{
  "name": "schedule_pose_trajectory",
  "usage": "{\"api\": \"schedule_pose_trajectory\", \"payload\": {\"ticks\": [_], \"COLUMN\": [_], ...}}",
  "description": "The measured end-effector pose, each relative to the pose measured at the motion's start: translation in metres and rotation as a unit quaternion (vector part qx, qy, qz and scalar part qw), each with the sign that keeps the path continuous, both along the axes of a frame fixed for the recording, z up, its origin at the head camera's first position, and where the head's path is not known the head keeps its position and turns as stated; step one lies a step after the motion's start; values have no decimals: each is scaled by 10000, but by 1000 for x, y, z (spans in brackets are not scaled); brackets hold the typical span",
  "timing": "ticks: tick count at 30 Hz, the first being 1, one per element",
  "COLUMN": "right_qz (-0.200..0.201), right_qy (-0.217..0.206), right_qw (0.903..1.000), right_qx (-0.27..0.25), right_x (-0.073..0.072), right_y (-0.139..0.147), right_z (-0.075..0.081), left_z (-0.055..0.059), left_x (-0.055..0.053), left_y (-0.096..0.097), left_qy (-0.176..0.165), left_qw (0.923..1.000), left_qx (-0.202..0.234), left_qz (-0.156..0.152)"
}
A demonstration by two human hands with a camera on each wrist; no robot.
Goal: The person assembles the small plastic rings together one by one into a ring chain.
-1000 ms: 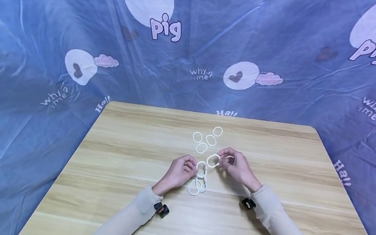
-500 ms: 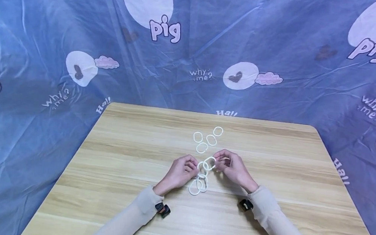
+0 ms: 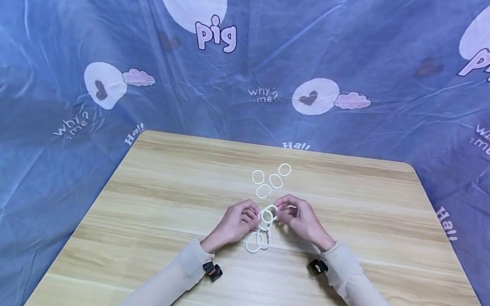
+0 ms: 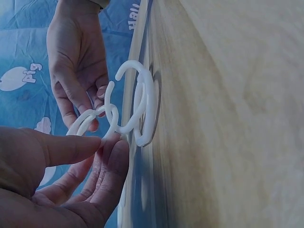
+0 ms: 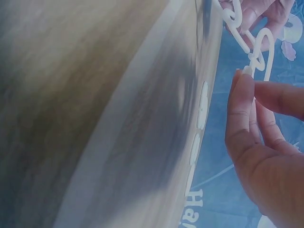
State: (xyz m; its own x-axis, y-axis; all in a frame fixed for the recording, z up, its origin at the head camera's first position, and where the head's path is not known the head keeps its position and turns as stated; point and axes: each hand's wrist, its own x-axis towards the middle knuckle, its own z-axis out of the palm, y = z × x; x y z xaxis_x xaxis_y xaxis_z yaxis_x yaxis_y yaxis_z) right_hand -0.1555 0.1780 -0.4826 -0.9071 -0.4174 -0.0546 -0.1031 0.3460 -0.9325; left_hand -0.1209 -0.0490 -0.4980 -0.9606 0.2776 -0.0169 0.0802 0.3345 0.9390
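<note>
In the head view my left hand (image 3: 239, 218) pinches a white plastic C-shaped ring (image 4: 114, 116) between thumb and fingertips. Two more linked rings hang from it; the lowest ring (image 3: 246, 243) appears to rest on the table. My right hand (image 3: 302, 219) pinches another white C-shaped ring (image 5: 271, 47) by its side. From the head camera this ring overlaps the one at my left fingers. Up close in the right wrist view the two touch and look hooked through each other, though fingertips cover part of the contact.
Several loose white rings (image 3: 252, 177) lie flat on the wood-grain table (image 3: 173, 176), beyond my hands. A blue printed cloth (image 3: 245, 51) hangs behind the table and along its sides. Small black devices (image 3: 213, 270) sit at both cuffs.
My right hand has moved left with its ring, which stood apart from the left-hand ring and now overlaps it. The left hand has barely moved. Loose rings stay put.
</note>
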Motion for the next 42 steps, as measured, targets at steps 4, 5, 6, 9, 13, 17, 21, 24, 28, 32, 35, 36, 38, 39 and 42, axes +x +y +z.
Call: {"api": "schedule_pose_trajectory", "payload": {"ticks": [4, 5, 6, 9, 13, 17, 21, 24, 28, 32, 35, 36, 38, 39, 42], "right_qz": [39, 43, 29, -15, -25, -32, -10, 10, 39, 78, 3, -30, -107, -148, -234], "right_qy": [29, -7, -39, -240, -353, -385, -403, -351, -191, -14, 73, 106, 147, 152, 119], "right_qw": [10000, 10000, 9999, 9996, 9992, 9991, 9989, 9992, 9996, 9999, 10000, 9999, 9998, 9998, 9997], "right_qx": [-52, -79, -90, -161, -191, -193, -230, -216, -185, -138, -45, -6, 53, 65, 12], "right_x": [0, 0, 0, 1, 1, 1, 1, 1, 1, 0, -2, -3, -6, -7, -11], "right_y": [-1, -1, -1, -2, -3, -4, -5, -6, -8, -11, -12, -11, -9, -8, -5], "right_z": [0, 0, 0, 0, -2, -4, -5, -5, -6, -7, -5, -4, -1, 0, 5], "left_z": [1, 1, 1, 1, 2, 2, 1, 0, 1, 2, 2, 2, 1, 1, 1], "left_x": [0, 0, 0, 0, 0, 1, 2, 2, 3, 3, 3, 2, 1, 1, 0], "left_y": [0, 0, 0, 0, 1, 1, 1, 0, 1, 3, 3, 2, 1, 1, -1], "left_qy": [-51, -60, -64, -55, -77, -91, -91, -95, -97, -123, -109, -96, -94, -83, -67], "left_qw": [9999, 9999, 9999, 9998, 9998, 9998, 9998, 9998, 9999, 9998, 9999, 9999, 9999, 9999, 9999], "left_qx": [94, 127, 149, 163, 175, 186, 152, 115, 86, 129, 69, 36, -48, -76, -98], "left_qz": [31, 34, 38, 45, 48, 64, 74, 91, 87, 2, 2, 10, 45, 51, 49]}}
